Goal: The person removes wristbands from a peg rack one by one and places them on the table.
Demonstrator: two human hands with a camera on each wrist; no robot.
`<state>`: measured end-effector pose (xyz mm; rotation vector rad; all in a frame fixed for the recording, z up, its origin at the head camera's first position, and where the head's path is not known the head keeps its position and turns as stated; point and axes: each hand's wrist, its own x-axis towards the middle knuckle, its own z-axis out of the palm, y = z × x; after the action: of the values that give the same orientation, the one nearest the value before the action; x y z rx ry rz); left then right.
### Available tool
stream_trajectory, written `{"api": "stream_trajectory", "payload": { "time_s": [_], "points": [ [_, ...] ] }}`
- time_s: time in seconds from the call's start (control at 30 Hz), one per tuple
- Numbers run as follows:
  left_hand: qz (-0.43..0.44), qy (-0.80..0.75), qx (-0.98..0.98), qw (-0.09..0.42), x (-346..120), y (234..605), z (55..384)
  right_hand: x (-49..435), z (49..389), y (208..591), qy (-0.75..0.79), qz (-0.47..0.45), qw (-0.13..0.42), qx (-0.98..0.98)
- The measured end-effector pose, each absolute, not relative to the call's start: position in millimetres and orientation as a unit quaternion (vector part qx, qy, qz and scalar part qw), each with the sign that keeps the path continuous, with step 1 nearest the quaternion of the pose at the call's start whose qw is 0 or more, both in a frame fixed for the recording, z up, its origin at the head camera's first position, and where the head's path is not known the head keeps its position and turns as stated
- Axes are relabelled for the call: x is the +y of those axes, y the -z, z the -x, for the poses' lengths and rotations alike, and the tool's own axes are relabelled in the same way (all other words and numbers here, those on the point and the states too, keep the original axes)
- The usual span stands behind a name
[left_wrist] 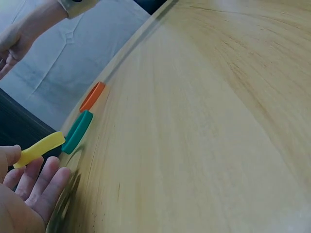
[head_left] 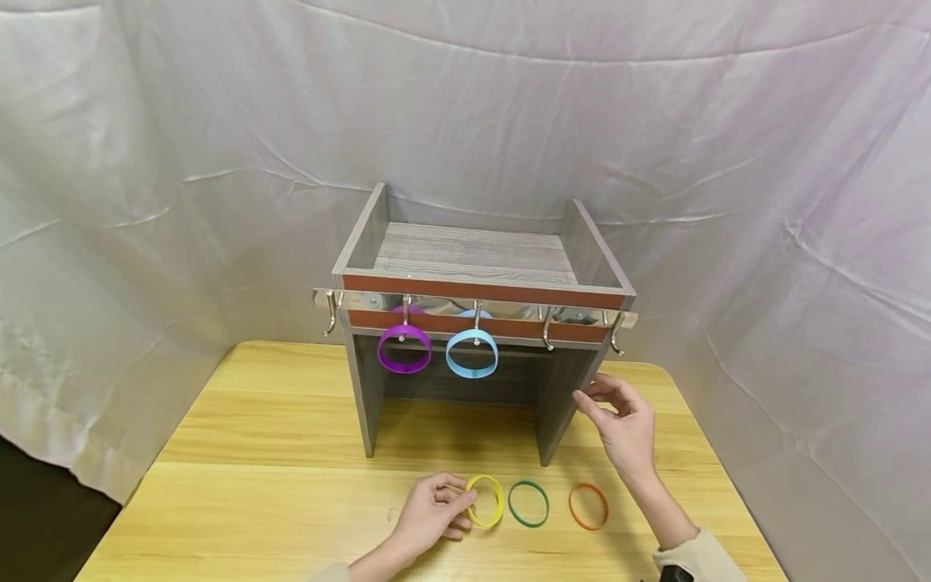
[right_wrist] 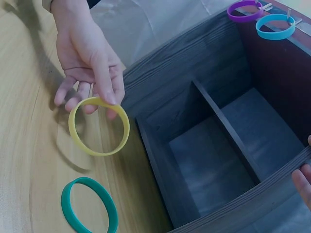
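My left hand (head_left: 429, 513) pinches a yellow silicone wristband (head_left: 499, 503) between thumb and fingers, close over the wooden table. In the right wrist view the yellow band (right_wrist: 73, 127) dangles from the fingertips as a full ring. To its right lie a green wristband (head_left: 529, 525) and an orange wristband (head_left: 589, 526). My right hand (head_left: 627, 424) is at the right side panel (head_left: 567, 388) of a grey wooden shelf unit, thumb tip at the panel's front edge, fingers loosely bent. A purple wristband (head_left: 405, 369) and a light blue wristband (head_left: 471, 373) hang from hooks on the unit's front.
A metal hook rail (head_left: 444, 305) runs across the unit's top front, its ends sticking out past the sides. Bare hooks stand at the far left (head_left: 330, 315) and toward the right (head_left: 548, 331). Grey curtains (head_left: 465, 121) surround the wooden table (head_left: 269, 485).
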<state>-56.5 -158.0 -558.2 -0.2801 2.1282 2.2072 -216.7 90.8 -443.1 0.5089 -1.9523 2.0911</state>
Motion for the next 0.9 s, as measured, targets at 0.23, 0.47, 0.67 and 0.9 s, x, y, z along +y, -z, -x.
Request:
{"api": "stream_trajectory", "payload": {
  "time_s": [0.23, 0.47, 0.67, 0.9],
  "points": [
    [0.099, -0.713, 0.693, 0.041, -154.5, 561.8, 57.8, 90.6, 216.0, 442.6, -0.716, -0.174, 0.118, -0.666],
    [0.098, -0.712, 0.693, 0.050, -153.0, 560.9, 58.3, 90.9, 215.8, 442.7, -0.715, -0.177, 0.119, -0.667],
    [0.099, -0.716, 0.688, 0.060, -153.0, 562.8, 59.8, 91.0, 215.9, 442.5, -0.713, -0.177, 0.118, -0.668],
    [0.105, -0.712, 0.691, 0.072, -155.0, 562.7, 58.8, 90.9, 216.5, 442.8, -0.714, -0.177, 0.120, -0.667]
  ]
}}
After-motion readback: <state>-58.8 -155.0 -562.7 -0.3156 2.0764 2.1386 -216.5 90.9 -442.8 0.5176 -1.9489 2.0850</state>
